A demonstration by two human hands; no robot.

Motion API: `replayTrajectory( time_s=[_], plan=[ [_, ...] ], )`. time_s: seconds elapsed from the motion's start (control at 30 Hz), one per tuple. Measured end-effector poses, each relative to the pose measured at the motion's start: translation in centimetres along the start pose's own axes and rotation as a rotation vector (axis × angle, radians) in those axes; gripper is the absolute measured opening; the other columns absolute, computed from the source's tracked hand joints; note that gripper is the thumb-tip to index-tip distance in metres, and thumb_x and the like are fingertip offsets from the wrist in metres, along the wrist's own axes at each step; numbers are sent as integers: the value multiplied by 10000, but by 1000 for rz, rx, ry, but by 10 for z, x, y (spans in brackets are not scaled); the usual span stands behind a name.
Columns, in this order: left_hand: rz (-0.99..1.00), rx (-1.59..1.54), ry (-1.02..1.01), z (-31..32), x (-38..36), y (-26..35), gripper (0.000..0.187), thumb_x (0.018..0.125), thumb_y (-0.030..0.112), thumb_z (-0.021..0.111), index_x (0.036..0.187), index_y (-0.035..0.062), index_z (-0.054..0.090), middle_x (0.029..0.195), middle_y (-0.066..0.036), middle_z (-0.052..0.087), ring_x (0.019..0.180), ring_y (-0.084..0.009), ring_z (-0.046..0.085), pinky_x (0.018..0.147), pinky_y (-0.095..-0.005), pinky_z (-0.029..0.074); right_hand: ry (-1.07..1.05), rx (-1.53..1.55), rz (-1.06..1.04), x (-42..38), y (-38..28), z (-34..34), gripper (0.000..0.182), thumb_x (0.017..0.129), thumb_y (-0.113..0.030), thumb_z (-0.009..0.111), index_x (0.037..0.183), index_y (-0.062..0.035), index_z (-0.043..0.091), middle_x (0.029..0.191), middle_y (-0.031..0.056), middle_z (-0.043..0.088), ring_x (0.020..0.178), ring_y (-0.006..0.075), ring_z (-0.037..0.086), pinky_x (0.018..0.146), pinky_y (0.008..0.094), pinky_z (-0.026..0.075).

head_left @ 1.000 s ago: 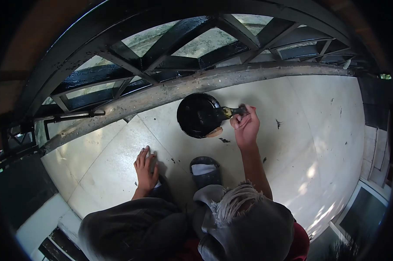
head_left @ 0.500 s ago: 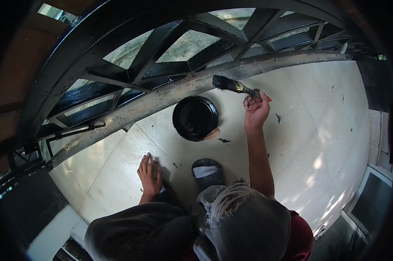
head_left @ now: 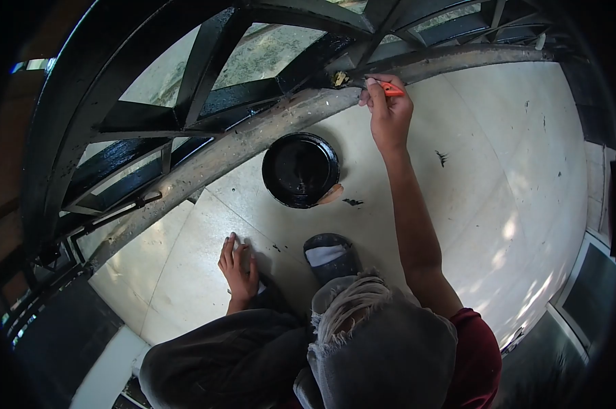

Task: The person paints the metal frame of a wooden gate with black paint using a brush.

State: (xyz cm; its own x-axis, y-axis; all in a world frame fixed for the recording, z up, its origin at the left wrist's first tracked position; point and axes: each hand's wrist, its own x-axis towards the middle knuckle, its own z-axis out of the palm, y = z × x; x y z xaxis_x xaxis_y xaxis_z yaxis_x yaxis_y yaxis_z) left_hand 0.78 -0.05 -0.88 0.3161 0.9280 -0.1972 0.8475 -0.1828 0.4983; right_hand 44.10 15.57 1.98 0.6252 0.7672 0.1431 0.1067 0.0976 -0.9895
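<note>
My right hand [head_left: 391, 109] is closed round the handle of a paintbrush [head_left: 340, 80], whose orange handle end sticks out past my fingers. Its bristles are lost against the black metal gate [head_left: 209, 65], at the lower bars just above the ledge. Below that hand, a round black pan [head_left: 267, 178] with glossy black paint inside stands on the tiles. My left hand [head_left: 238, 266] hangs by my knee with fingers stretched apart, holding nothing.
A grey paint-spotted ledge [head_left: 253, 129] runs under the gate. Beside the pan lies a tan scrap [head_left: 331, 194], with dark paint marks [head_left: 441, 158] on the pale tile floor [head_left: 471, 198]. My slippered foot [head_left: 329, 255] is close below the pan.
My right hand has moved up and forward, taking the paintbrush from over the floor to the gate's lower bars. The view has shifted slightly; my left hand stays by my knee.
</note>
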Motion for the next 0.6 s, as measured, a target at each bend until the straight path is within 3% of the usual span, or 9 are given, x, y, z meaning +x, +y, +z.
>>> replayTrajectory(
  time_s=[0.13, 0.2, 0.27, 0.3, 0.33, 0.4, 0.6],
  plan=[
    [0, 5, 9, 1, -1, -2, 369, 891, 156, 638, 1248, 76, 592, 1565, -195, 409, 1458, -404, 347, 1162, -531, 237, 67, -274, -127, 7, -17, -15, 119, 974, -118, 660, 1023, -12, 682, 775, 72, 700, 667, 117, 673, 627, 266, 532],
    [1, 6, 9, 1, 0, -2, 370, 890, 154, 637, 1248, 74, 592, 1566, -196, 408, 1460, -404, 345, 1161, -530, 237, 82, -270, -163, 7, -23, -19, 111, 966, -118, 666, 1015, -20, 686, 814, 97, 717, 696, 152, 695, 644, 283, 538],
    [3, 7, 7, 1, -1, -1, 371, 889, 151, 637, 1249, 73, 592, 1567, -196, 407, 1461, -404, 343, 1161, -529, 238, 16, -424, -347, 3, -33, -13, 110, 958, -115, 670, 1014, -22, 681, 844, 120, 719, 733, 201, 709, 670, 303, 542],
    [2, 7, 7, 1, -1, -1, 373, 887, 149, 637, 1249, 72, 591, 1569, -196, 405, 1462, -405, 342, 1161, -528, 238, -83, -432, -321, -1, -33, -8, 102, 944, -98, 675, 1016, -25, 676, 868, 134, 715, 764, 262, 716, 694, 331, 549],
    [2, 7, 7, 1, -1, -2, 374, 885, 147, 638, 1249, 71, 591, 1570, -196, 403, 1463, -405, 340, 1161, -527, 239, -79, -432, -321, -5, -34, -2, 102, 944, -98, 675, 1016, -25, 676, 868, 134, 715, 764, 262, 716, 694, 331, 549],
    [5, 5, 8, 2, 0, -2, 376, 885, 146, 639, 1250, 71, 591, 1571, -195, 402, 1464, -405, 339, 1162, -526, 239, -276, -336, -459, -11, -36, 9, 97, 935, -85, 679, 1014, -29, 669, 880, 141, 714, 785, 285, 720, 713, 352, 556],
    [-2, 10, 3, 1, -1, -2, 380, 887, 146, 640, 1257, 73, 591, 1573, -194, 398, 1467, -402, 335, 1164, -526, 239, -152, -420, -384, -4, -31, -3, 103, 924, -78, 693, 1012, -33, 664, 913, 146, 719, 816, 309, 717, 721, 371, 556]
  ],
)
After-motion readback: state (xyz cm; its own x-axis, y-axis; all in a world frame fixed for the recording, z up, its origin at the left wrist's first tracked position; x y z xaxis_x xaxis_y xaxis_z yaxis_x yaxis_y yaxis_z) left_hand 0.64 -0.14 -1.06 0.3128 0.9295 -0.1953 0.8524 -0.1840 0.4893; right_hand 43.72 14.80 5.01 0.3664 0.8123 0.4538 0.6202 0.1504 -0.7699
